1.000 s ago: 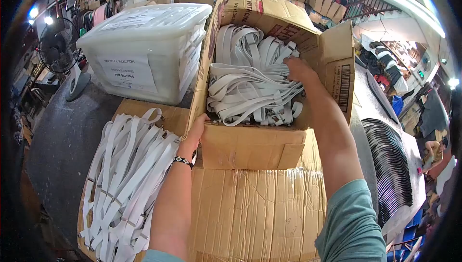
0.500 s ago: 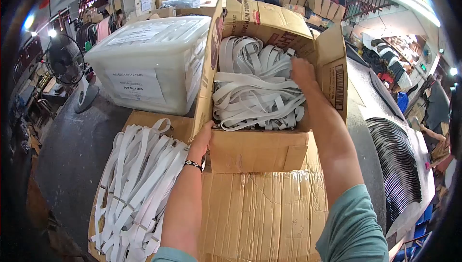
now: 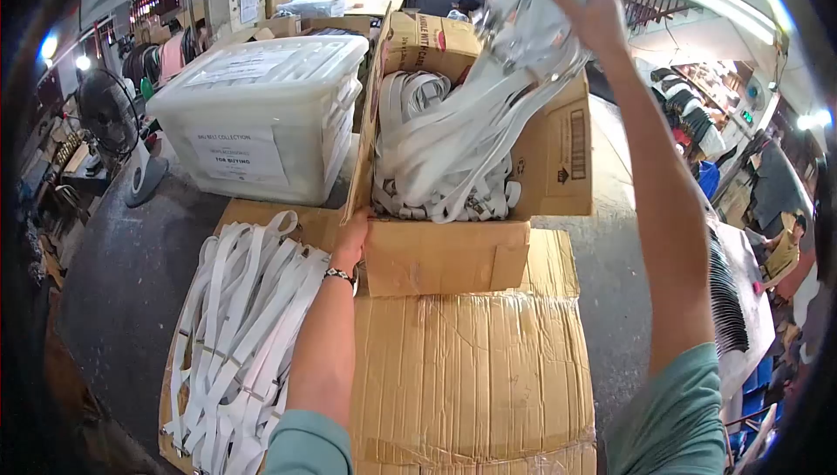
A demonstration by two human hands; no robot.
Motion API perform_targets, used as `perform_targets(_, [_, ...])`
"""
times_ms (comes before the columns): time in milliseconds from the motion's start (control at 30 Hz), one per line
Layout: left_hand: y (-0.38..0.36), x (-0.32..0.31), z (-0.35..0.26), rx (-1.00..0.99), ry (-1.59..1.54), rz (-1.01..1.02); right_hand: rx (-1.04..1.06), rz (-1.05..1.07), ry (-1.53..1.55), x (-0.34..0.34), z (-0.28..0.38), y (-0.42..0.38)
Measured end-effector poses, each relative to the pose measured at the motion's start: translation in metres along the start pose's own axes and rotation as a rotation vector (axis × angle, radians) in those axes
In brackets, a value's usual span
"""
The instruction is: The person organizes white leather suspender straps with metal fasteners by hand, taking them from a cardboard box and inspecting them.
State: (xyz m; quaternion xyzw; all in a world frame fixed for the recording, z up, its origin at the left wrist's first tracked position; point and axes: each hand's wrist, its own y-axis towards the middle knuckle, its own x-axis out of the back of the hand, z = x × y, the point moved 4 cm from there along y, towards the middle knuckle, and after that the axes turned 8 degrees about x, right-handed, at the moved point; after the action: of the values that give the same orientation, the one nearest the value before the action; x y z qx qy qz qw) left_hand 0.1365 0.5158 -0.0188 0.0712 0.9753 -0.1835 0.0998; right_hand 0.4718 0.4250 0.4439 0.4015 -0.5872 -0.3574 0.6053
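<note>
High above the open cardboard box (image 3: 445, 257), my right hand (image 3: 595, 17) is closed on a bundle of white belts (image 3: 514, 74). The bundle hangs down in a blurred sweep, its lower ends still among the white belts (image 3: 414, 95) inside the box. My left hand (image 3: 353, 235) grips the box's near left corner, beside its raised side flap; some of the fingers are hidden. To the left of my left forearm, a spread of white belts with metal buckles (image 3: 235, 327) lies on cardboard.
A lidded plastic bin (image 3: 261, 117) with paper labels stands left of the box. A flattened cardboard sheet (image 3: 471, 379) covers the near table (image 3: 113, 283). A fan (image 3: 113, 117) is at far left; dark strips (image 3: 725, 296) lie at right, with a person (image 3: 785, 248) beyond.
My right hand has risen out of the box, pulling a bundle of white belts up with it. My left hand stays at the box corner. The view has shifted slightly.
</note>
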Motion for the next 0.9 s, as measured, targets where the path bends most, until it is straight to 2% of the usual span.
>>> perform_targets(33, [0.003,0.002,0.001,-0.028,0.043,-0.041,-0.08,0.063,-0.017,0.014,-0.007,0.015])
perform_targets(100, [0.014,0.003,0.0,-0.061,0.099,-0.006,0.192,-0.083,0.159,0.046,0.003,0.039])
perform_targets(167, [0.028,0.0,0.001,-0.069,0.084,0.015,0.344,-0.323,-0.136,0.073,0.006,0.054])
perform_targets(233, [0.038,0.0,0.003,-0.052,0.005,0.016,0.209,-0.133,0.169,0.124,0.071,0.04])
perform_targets(300, [0.011,-0.007,-0.018,-0.179,0.005,-0.027,0.182,-0.262,0.193,0.145,0.05,0.055])
perform_targets(367, [0.002,-0.01,-0.027,-0.229,0.022,-0.042,0.259,-0.251,0.015,0.177,0.041,0.056])
perform_targets(433, [0.01,-0.009,-0.027,-0.216,0.051,-0.028,0.051,-0.152,0.412,0.195,0.098,0.02])
perform_targets(533, [0.024,-0.01,-0.027,-0.268,0.055,-0.012,-0.105,-0.024,0.447,0.232,-0.036,0.038])
perform_targets(633, [0.036,-0.011,-0.034,-0.266,0.137,-0.002,-0.144,-0.078,0.145,0.254,-0.04,0.011])
perform_targets(800, [0.052,-0.017,-0.047,-0.107,0.139,0.035,-0.134,-0.029,0.301,0.287,-0.034,-0.04])
perform_targets(900, [0.082,-0.022,-0.048,-0.097,0.079,0.02,-0.155,-0.031,0.31,0.302,-0.035,-0.059])
